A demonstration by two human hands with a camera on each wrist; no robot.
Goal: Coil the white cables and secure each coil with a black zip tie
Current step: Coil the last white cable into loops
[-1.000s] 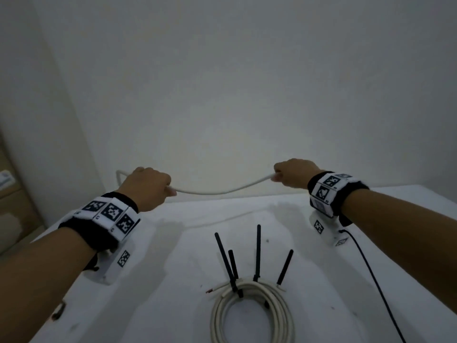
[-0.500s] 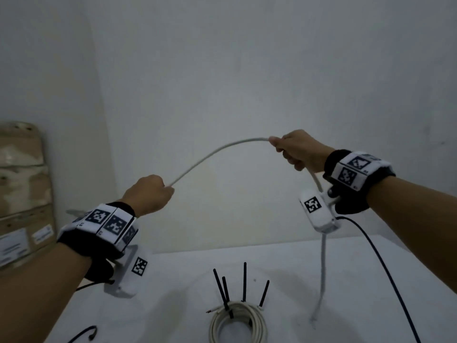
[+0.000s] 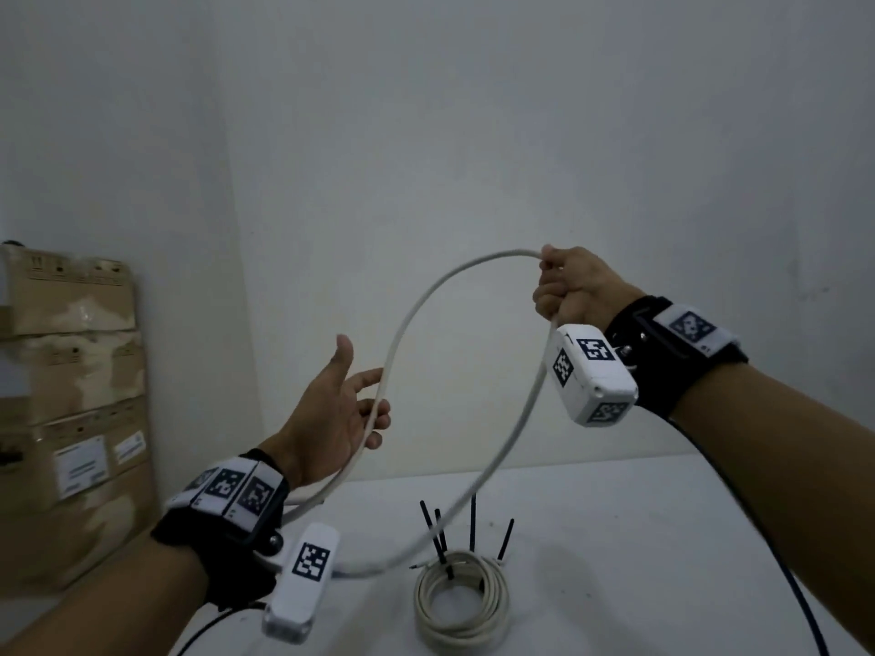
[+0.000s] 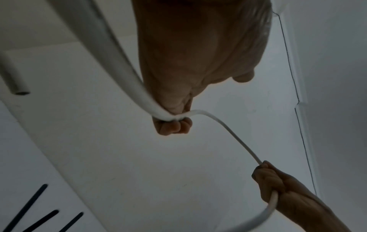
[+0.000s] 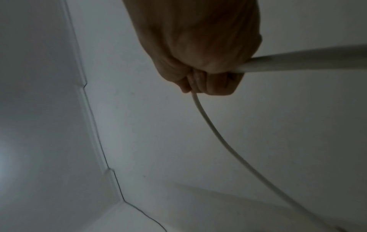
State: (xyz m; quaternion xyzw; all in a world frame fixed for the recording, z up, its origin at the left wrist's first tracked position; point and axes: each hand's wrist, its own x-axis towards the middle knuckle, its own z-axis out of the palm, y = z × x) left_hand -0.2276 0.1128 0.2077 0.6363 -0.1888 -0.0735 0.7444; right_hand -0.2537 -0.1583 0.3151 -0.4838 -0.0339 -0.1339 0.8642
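The straight span has become a hoop — the right hand (image 3: 575, 288) fists the white cable (image 3: 407, 319) high above the table (image 3: 663, 537), the left hand's (image 3: 331, 419) fingers curl around it — first loop forming.

Thin white round cable (image 3: 416, 314) held up in the air, bent into one big open loop: arcs over the top, drops on both sides, its low sag just above the table (image 3: 615, 537), crossing in front of the ties. Finished coil of white cable (image 3: 461, 601) lies flat on the table, several turns, a bare end poking out left. Four black zip ties (image 3: 472, 523) stick up from the coil's far edge, slightly splayed.
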